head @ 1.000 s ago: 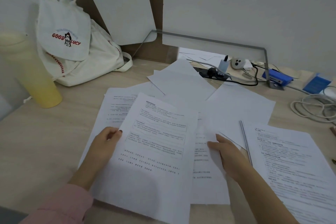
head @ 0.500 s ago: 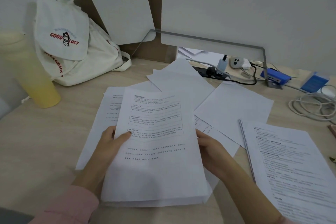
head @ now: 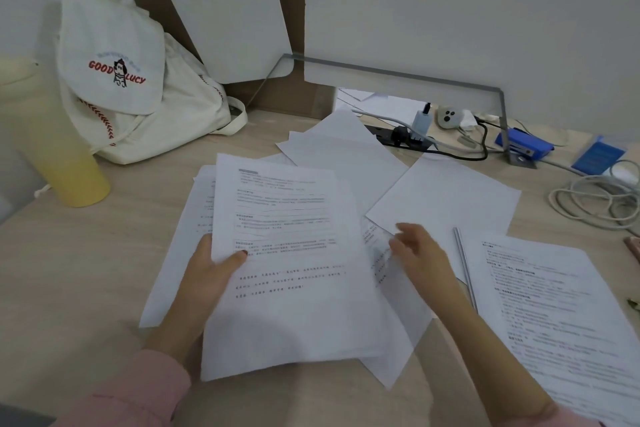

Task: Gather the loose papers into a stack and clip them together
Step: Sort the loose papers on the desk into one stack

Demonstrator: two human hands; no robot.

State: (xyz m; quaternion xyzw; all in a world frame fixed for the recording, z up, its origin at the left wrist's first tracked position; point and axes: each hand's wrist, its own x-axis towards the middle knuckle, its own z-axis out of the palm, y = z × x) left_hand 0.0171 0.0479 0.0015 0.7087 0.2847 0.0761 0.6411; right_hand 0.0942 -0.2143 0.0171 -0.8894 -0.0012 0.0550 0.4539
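Note:
My left hand pinches the left edge of a small stack of printed papers, thumb on top, holding it just above the desk. My right hand hovers to the right of the stack with fingers spread, over a printed sheet that lies under the stack's right side. Another printed sheet lies under the stack on the left. Blank sheets lie farther back. A printed stack with a grey binder bar along its left edge lies at the right.
A white canvas bag leans in the back left corner beside a yellow cup. Along the back run a power strip with plugs, a blue stapler, a blue card and coiled white cable.
My right hand has let go of the stack's right edge and moved right and up, fingers open. The left hand keeps holding the stack, which now sits squarer.

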